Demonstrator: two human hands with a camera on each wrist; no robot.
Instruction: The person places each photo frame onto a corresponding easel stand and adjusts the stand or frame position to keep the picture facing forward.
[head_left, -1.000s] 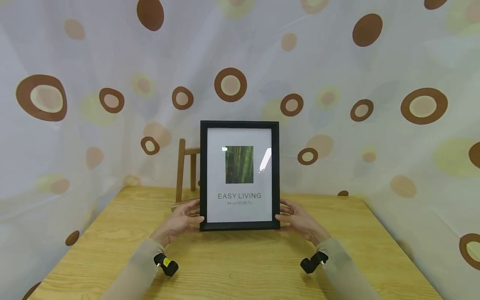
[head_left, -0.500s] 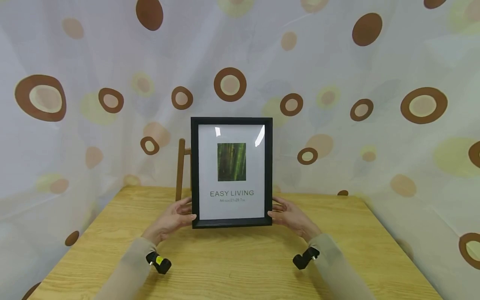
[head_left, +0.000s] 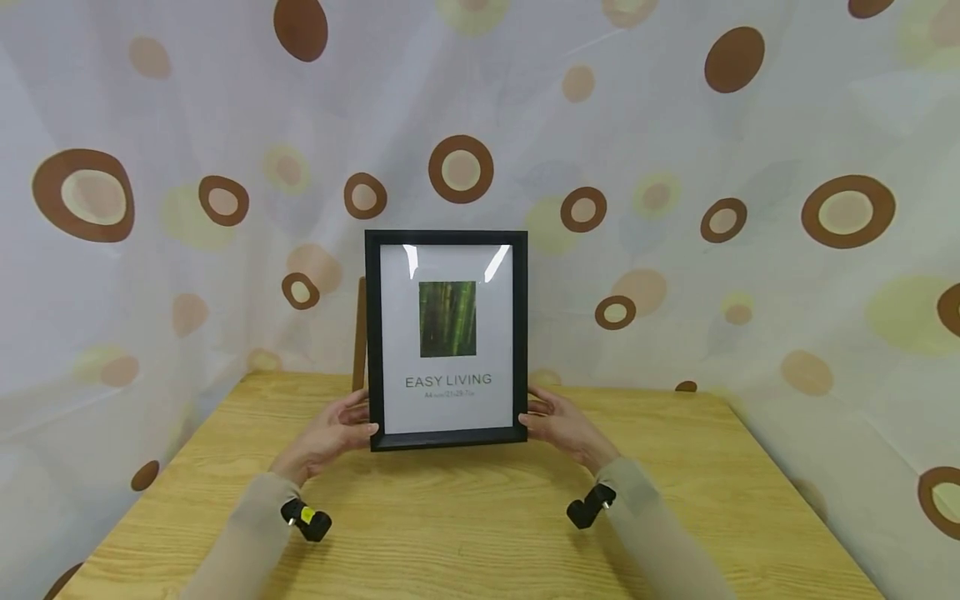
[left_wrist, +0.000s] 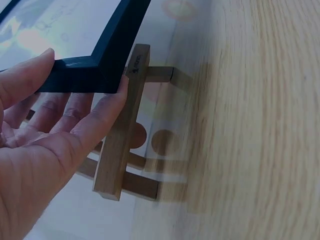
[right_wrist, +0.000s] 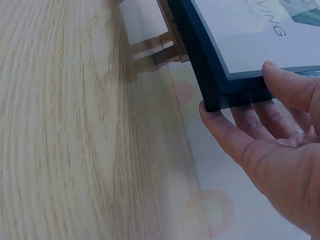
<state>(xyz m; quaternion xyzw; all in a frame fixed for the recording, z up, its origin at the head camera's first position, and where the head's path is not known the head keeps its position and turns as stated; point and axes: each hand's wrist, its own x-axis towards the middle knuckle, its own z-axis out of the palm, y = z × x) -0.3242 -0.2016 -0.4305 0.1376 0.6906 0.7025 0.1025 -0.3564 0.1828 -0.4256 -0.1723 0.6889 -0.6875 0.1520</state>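
Observation:
A black picture frame with a white mat, a small green bamboo picture and the words "EASY LIVING" stands nearly upright in the head view. My left hand grips its lower left side, thumb on the front and fingers behind. At the lower right side my right hand pinches it the same way. Behind the frame is a wooden easel stand, mostly hidden in the head view apart from one post at the left. In the left wrist view the frame's corner overlaps the stand's ledge.
The light wooden table runs back to a white curtain patterned with brown and yellow dots, which also hangs along both sides. A black wrist camera sits on the left sleeve, another wrist camera on the right.
Both hands have carried the picture frame to the left and slightly up in the head view. It now covers more of the easel stand and tilts a little.

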